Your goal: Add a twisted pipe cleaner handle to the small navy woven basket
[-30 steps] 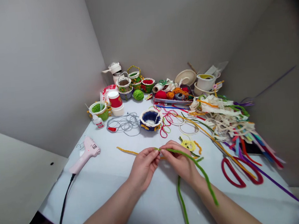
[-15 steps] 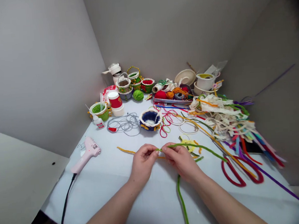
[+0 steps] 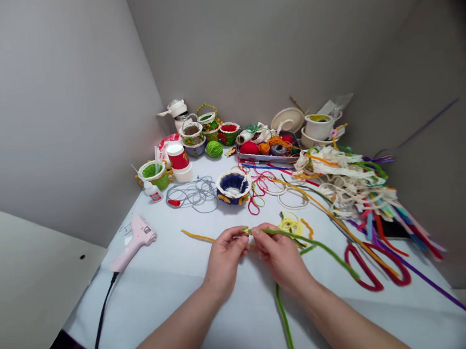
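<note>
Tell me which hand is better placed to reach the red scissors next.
Probably the right hand: the red scissors lie off to that side, farther from the left hand. The right hand does pinch the green strand, though.

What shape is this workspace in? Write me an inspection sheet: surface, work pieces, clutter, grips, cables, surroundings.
Surface: white table, strips and string spread over much of it.
Work pieces: fuzzy green stem between the fingertips; yellow-orange strip lies partly behind the hands.
Clutter: scissors, piled strips, blue basket, green yarn ball.
Grips: left grip and right grip both pinch the stem.
Cables: black cord runs from the pink glue gun to the near-left edge.
Surroundings: grey walls; other people, nothing seen.
</note>
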Motion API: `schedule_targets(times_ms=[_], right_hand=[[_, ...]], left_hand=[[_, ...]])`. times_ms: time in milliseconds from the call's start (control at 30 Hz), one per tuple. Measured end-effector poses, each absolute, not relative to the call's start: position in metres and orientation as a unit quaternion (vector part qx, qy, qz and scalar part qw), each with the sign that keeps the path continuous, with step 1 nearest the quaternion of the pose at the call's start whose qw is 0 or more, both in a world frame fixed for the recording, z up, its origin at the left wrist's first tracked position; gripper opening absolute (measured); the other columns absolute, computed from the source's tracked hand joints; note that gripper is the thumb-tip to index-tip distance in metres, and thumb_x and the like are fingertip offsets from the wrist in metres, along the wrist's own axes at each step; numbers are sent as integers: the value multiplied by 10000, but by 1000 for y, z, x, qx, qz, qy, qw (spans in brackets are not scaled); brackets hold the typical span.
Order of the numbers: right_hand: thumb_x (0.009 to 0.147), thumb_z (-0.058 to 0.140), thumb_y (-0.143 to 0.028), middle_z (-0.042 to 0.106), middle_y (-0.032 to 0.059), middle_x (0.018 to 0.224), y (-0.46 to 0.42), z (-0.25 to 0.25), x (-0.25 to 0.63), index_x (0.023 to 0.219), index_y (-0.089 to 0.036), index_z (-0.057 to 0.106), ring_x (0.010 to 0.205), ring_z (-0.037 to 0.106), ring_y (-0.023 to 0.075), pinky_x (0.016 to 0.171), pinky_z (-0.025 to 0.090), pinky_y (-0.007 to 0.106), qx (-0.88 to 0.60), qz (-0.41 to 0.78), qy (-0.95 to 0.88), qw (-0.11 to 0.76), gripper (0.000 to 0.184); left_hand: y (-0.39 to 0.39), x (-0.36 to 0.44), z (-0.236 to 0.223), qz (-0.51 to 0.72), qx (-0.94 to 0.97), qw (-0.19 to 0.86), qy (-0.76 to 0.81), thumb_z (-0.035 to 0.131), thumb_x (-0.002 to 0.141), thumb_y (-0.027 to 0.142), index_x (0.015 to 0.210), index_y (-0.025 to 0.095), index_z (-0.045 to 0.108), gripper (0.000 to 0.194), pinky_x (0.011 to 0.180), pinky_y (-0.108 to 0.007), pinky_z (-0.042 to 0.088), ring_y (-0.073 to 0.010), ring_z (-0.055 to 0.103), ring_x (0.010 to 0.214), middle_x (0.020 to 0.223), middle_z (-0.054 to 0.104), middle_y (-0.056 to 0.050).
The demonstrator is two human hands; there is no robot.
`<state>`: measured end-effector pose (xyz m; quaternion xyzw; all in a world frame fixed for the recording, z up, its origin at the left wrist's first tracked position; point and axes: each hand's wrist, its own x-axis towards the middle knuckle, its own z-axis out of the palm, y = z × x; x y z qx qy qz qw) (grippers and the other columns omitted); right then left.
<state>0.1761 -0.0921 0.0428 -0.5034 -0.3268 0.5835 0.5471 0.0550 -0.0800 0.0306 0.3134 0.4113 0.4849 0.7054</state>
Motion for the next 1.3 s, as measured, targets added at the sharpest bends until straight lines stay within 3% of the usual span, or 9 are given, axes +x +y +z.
schedule_targets(times_ms=[133,233,433,600,733,933,1100,1300], right_hand=[[859,606,-302,625,9,740,-97,42,176,802,-197,653,699,560,140,634,429,257,-559,358,-514,544,129],[878,570,-175,648,27,792,-98,38,177,902,-204,667,740,582,150,675,458,276,-513,225,-627,541,104],[862,543,-74,632,76,870,-94,32,181,1178,-200,583,793,557,191,696,481,337,-435,89,-759,477,342],[880,487,-47,627,96,978,-94,30,181,1302,-208,497,881,553,200,756,491,351,-422,102,-786,440,452],[892,478,-57,634,76,948,-93,29,184,1177,-212,560,886,568,186,769,485,335,-437,137,-764,455,335],[901,503,-145,611,37,789,-94,38,183,926,-197,621,751,578,160,672,459,287,-477,186,-723,463,132],[884,523,-217,609,19,747,-93,41,186,849,-195,634,631,540,139,583,423,266,-547,204,-659,473,119],[868,514,-254,649,40,789,-81,31,199,843,-189,650,681,576,173,656,445,304,-597,187,-655,424,152]], left_hand=[[-88,60,38,487,224,761,365,750,719,232,939,139,703,243,662,-189,423,-67,531,689,863,646,-34],[-89,60,41,485,180,790,328,745,733,215,925,111,714,221,658,-172,421,-61,526,697,844,637,-37],[-85,54,36,474,112,820,302,709,772,217,855,112,697,135,590,-183,417,-68,532,635,706,600,-3],[-75,45,39,502,96,793,332,706,762,174,867,119,680,121,671,-204,474,-99,601,751,823,655,-27],[-68,36,47,514,114,778,343,692,776,172,852,131,647,98,689,-227,502,-107,621,738,835,667,-38],[-71,22,50,526,124,757,368,663,802,167,861,142,611,83,701,-245,530,-119,635,757,853,658,-47],[-80,11,46,539,74,743,390,635,811,122,864,143,605,65,676,-237,545,-104,631,736,823,628,-23],[-86,11,47,515,89,768,369,616,832,139,852,138,590,33,754,-332,569,-131,647,743,816,630,-32]])
